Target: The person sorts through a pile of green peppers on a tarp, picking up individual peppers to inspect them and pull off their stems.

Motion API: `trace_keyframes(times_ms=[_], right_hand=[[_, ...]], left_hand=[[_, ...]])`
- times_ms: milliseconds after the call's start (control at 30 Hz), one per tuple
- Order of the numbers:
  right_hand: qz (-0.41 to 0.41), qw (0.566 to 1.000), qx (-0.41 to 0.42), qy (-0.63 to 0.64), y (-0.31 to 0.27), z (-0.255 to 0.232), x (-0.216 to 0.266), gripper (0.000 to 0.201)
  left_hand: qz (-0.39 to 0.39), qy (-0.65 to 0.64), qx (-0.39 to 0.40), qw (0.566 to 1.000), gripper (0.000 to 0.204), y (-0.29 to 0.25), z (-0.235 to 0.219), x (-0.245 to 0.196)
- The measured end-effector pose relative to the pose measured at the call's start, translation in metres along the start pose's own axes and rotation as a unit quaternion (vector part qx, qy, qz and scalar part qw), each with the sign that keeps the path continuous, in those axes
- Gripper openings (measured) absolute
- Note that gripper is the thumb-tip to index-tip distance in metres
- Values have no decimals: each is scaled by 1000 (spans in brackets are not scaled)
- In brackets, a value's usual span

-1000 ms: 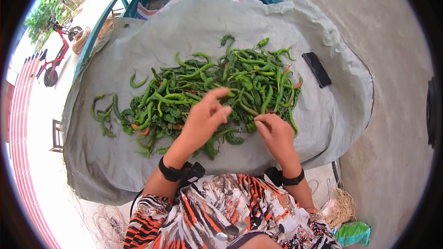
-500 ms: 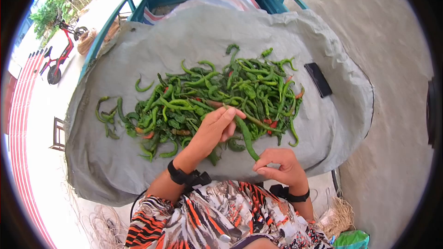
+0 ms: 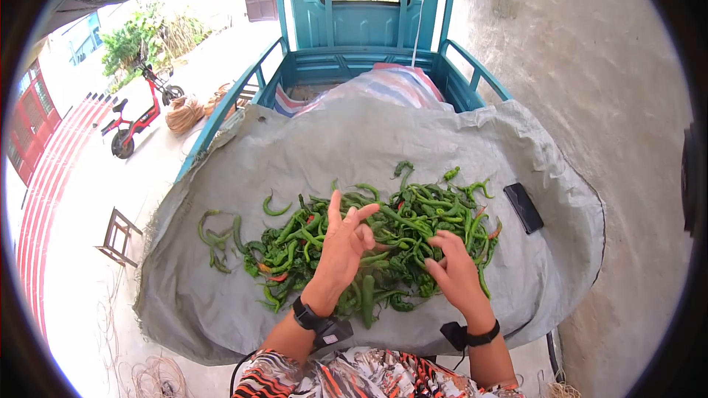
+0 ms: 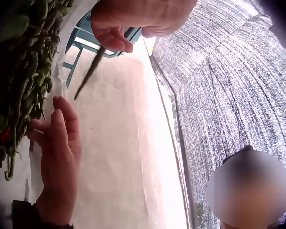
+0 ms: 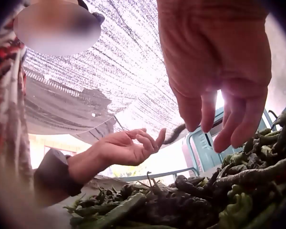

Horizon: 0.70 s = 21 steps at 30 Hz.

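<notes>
My left hand [image 3: 345,247] is raised over the left middle of a heap of green chili peppers [image 3: 450,206], its index finger straight and the others spread. A dark, slightly blurred chili pepper [image 4: 91,71] hangs in the air by the left fingertips, overlapping them in the left wrist view; in the right wrist view this pepper [image 5: 175,135] spans the space between both hands. My right hand [image 3: 459,273] hovers over the heap's near right part, fingers relaxed and slightly bent, with nothing visible in its grasp. A few red chilies lie among the green ones.
A grey cloth [image 3: 221,324] under the heap covers the back of a teal cargo vehicle [image 3: 306,66]. A black phone [image 3: 523,208] lies on it at right, and a striped sheet [image 3: 391,85] behind. A small wooden stool [image 3: 118,238] and a red scooter [image 3: 144,121] stand to the left.
A long green chili stretched between both hands half a second ago; now the hands are apart with fingers loosened. The head view has tilted up, showing more of the vehicle.
</notes>
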State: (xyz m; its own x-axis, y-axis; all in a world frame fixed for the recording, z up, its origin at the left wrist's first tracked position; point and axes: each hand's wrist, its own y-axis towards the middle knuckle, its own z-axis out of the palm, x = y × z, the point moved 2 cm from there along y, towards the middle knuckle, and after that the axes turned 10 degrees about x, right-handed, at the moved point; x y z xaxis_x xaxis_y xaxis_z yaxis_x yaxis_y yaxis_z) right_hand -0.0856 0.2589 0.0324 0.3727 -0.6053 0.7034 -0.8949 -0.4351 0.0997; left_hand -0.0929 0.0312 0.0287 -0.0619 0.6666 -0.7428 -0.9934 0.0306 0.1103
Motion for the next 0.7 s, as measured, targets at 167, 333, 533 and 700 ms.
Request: trace_keyframes(times_ms=[167, 333, 533, 700], right_hand=[[3, 981, -45, -190, 42, 23, -24, 49], [13, 972, -36, -232, 52, 31, -31, 44], [-38, 977, -47, -204, 40, 28, -19, 35], [4, 992, -55, -115, 20, 13, -8, 32]], left_hand=[[-58, 22, -4, 998, 54, -5, -12, 19], [-113, 71, 39, 990, 24, -15, -9, 39], [-109, 158, 74, 978, 21, -19, 3, 39], [-110, 232, 88, 963, 20, -22, 8, 40]])
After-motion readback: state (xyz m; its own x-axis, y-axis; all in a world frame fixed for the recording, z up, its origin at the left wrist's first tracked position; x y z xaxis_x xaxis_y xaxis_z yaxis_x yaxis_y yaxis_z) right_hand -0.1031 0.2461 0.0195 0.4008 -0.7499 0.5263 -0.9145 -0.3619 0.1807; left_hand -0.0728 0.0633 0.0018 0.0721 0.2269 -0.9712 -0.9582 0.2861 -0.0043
